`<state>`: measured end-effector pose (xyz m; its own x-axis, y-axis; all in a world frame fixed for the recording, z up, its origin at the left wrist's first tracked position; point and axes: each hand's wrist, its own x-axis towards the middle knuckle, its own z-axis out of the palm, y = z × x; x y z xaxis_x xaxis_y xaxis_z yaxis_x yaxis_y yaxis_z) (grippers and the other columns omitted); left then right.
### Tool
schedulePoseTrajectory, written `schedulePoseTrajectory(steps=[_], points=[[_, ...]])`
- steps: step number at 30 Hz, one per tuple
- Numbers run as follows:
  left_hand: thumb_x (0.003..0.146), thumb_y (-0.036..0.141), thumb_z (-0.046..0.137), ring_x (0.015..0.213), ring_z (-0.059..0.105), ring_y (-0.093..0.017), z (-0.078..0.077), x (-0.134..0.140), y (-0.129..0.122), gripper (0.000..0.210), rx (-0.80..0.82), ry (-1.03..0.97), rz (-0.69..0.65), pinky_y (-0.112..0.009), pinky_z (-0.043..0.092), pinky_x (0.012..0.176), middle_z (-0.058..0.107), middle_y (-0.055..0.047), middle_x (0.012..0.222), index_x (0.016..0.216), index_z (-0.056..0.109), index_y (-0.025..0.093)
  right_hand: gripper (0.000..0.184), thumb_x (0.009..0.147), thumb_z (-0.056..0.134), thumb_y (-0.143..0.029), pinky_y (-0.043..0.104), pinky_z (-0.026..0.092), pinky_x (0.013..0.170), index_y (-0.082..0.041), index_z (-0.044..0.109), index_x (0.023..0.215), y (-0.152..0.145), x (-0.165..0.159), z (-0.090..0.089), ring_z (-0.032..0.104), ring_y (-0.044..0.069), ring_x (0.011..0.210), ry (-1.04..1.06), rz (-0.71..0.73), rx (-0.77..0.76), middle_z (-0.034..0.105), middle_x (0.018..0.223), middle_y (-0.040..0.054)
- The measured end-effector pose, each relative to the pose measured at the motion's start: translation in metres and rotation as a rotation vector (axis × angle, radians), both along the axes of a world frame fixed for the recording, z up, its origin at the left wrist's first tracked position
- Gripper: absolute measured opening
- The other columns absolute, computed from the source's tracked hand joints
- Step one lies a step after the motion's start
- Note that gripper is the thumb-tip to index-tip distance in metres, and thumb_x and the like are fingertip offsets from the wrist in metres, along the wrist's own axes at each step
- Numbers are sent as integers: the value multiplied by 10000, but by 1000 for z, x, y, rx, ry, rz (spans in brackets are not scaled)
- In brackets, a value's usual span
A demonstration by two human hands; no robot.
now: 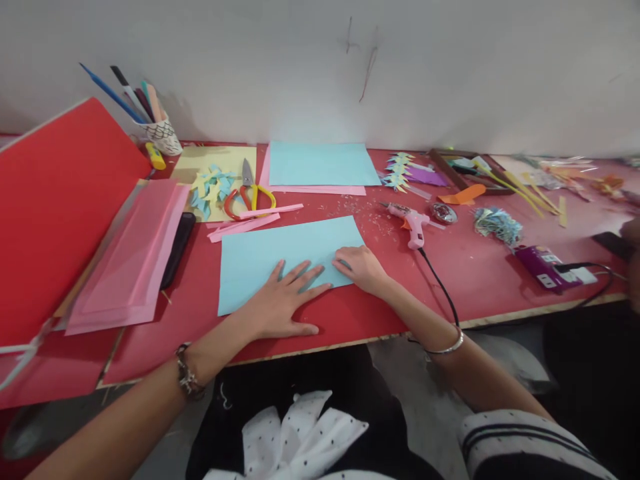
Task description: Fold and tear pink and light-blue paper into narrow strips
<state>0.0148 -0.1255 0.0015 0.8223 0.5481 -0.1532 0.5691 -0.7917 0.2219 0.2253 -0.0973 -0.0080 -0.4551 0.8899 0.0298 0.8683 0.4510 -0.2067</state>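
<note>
A light blue sheet of paper [290, 237] lies on the red table in front of me. My left hand [283, 303] rests flat on its lower part, fingers spread, with the thumb off the near edge. At the sheet's lower right edge, my right hand [363, 267] has its fingers curled together on the paper; the fingertips are partly hidden. Just beyond the sheet are folded pink paper strips [245, 227] and scissors [247, 177] with red and yellow handles. To the right lies a pink glue gun [413, 223] with a black cord.
Pink sheets [133, 247] and a red board [65, 220] stand at left, near a pen cup [163, 137]. More blue paper [323, 163] lies at the back. A purple power box [543, 267] and brown tray [457, 177] are at right. Another person's hand [633, 233] shows far right.
</note>
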Motion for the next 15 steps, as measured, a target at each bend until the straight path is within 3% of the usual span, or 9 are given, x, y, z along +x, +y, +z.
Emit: schedulePoseTrajectory(steps=[7,15], points=[[702,651,437,1310,126,-333,-1,0,0,729,-8,-31,-6,-638,78,977,155,-89,1443,1327,262,317,181,804,441,-279,234,320,603,-165,515,685,-1,15,-1,490,140,645,247,4,22,562,678,36],[709,655,419,1312,121,-328,-3,-1,-1,726,-18,-43,-4,-643,66,973,152,-94,1443,1330,258,314,179,824,431,-239,254,314,626,-164,512,684,-3,17,-2,510,164,694,143,-107,42,577,707,55]])
